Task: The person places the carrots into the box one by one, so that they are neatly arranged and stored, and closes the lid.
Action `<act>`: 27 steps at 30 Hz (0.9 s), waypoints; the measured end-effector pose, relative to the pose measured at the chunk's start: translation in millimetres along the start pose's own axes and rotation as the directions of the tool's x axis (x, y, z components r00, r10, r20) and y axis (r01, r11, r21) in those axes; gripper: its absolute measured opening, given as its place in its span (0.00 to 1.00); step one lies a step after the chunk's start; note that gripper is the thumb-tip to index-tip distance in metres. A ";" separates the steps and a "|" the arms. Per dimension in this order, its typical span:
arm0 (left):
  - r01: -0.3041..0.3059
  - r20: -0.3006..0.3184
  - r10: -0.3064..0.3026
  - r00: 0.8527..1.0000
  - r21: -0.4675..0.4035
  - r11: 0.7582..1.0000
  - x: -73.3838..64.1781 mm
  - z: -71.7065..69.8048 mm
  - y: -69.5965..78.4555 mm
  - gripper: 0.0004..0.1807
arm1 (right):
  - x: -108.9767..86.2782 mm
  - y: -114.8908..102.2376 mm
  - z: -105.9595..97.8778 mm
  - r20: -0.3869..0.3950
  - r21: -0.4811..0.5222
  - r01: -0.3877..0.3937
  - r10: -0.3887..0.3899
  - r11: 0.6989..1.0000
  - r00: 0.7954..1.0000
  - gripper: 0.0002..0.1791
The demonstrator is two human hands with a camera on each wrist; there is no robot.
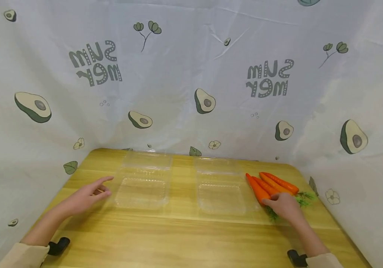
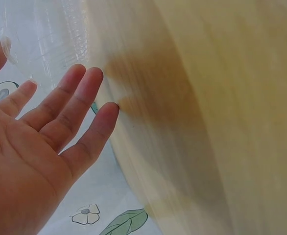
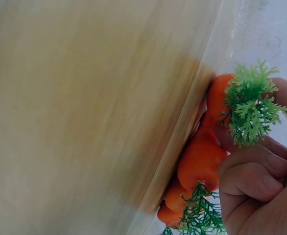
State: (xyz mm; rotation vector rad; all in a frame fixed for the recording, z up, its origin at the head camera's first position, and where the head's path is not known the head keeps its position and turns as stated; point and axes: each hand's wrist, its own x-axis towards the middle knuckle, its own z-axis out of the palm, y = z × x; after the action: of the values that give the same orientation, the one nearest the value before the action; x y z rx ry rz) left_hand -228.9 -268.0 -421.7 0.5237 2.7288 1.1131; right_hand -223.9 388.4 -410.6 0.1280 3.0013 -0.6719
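Note:
Several orange carrots [image 1: 276,182] with green leafy tops lie side by side at the right of the table. My right hand [image 1: 284,206] pinches the leftmost carrot [image 1: 255,188] at its thick end, which rests on the table. In the right wrist view its light green leaves [image 3: 253,103] partly cover thumb and finger, and the other carrots [image 3: 200,164] lie beside the curled fingers. My left hand [image 1: 89,195] hovers with loosely spread fingers, holding nothing, left of a clear plastic container [image 1: 142,191]. A second clear container [image 1: 220,197] stands left of the carrots.
Both containers have their clear lids [image 1: 147,160] folded open toward the back. They stand on a wood-grain table [image 1: 178,242]. A pale printed cloth [image 1: 171,74] surrounds the table at the back and both sides.

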 end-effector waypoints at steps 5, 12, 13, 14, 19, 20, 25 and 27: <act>-0.002 0.004 0.002 1.000 -0.001 1.000 1.8 0.3 -1.3 0.33 | -5.1 -4.5 -3.0 0.004 0.007 -0.015 0.015 1.000 1.000 0.35; 0.003 0.003 -0.003 1.000 -0.007 1.000 1.1 -0.2 -1.6 0.33 | -2.6 -6.8 -6.3 0.016 0.026 -0.032 0.031 0.999 0.999 0.39; 0.004 0.003 -0.004 1.000 -0.005 1.000 0.8 -0.2 -1.2 0.33 | -2.8 -6.5 -6.8 0.018 0.030 -0.033 0.032 0.999 0.999 0.39; 0.004 0.005 -0.004 1.000 -0.004 1.000 0.6 -0.3 -0.9 0.33 | -2.9 -6.0 -7.5 0.023 0.032 -0.033 0.032 0.999 0.999 0.39; 0.008 0.007 -0.008 1.000 0.006 1.000 0.1 -0.2 1.3 0.33 | -3.6 -5.1 -10.1 0.031 0.045 -0.041 0.039 0.998 0.999 0.40; 0.010 0.007 -0.010 1.000 0.007 1.000 0.0 -0.2 1.7 0.33 | -3.4 -4.8 -10.3 0.034 0.044 -0.042 0.041 0.998 0.999 0.41; 0.019 0.012 -0.019 1.000 0.003 1.000 -0.3 -0.1 3.0 0.33 | -4.0 -6.9 -12.7 0.031 0.054 -0.042 0.040 0.998 0.999 0.42; 0.011 0.015 -0.011 1.000 0.001 1.000 -0.5 -0.2 3.4 0.33 | -4.9 -8.5 -14.7 0.016 0.060 -0.038 0.037 0.997 0.999 0.41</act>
State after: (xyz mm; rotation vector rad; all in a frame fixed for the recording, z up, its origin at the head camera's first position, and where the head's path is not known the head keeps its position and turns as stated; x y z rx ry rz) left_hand -227.6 -266.1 -419.2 0.5140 2.7162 1.1013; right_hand -220.4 386.6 -393.3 0.1814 2.9570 -0.7567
